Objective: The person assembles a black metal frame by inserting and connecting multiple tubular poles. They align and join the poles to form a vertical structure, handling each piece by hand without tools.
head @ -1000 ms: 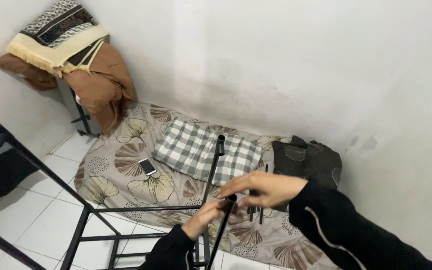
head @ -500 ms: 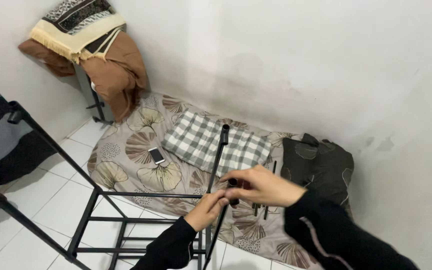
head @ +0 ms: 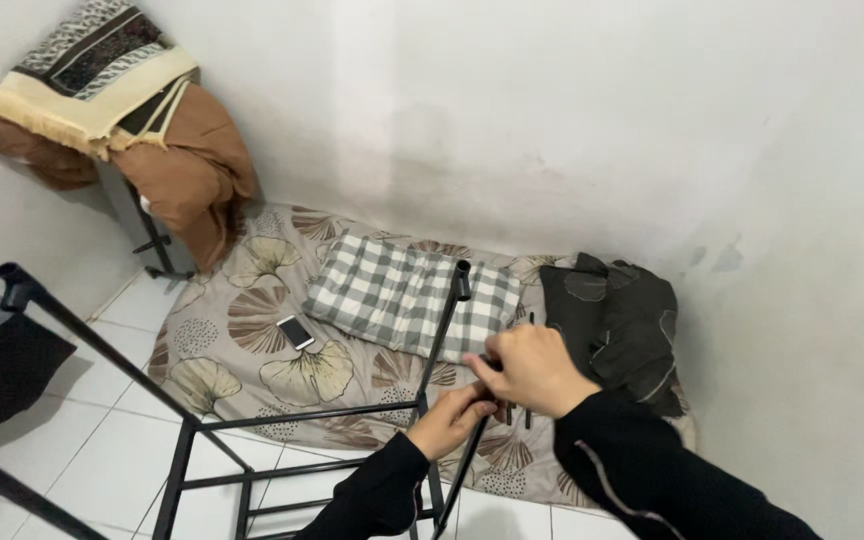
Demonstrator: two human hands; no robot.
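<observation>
Both hands meet on the tilted black metal frame (head: pixel 442 340) above the floral mattress (head: pixel 252 330): the left hand (head: pixel 449 420) grips its tube from below, the right hand (head: pixel 532 368) curls clenched over it.

frame (head: pixel 252 415): black | pillow (head: pixel 397 295): grey-white check | mattress cover (head: pixel 252 330): beige, brown leaf print | sleeves (head: pixel 652 470): black | walls (head: pixel 552 120): white

Head cam, high, angled down twd floor corner, close
</observation>
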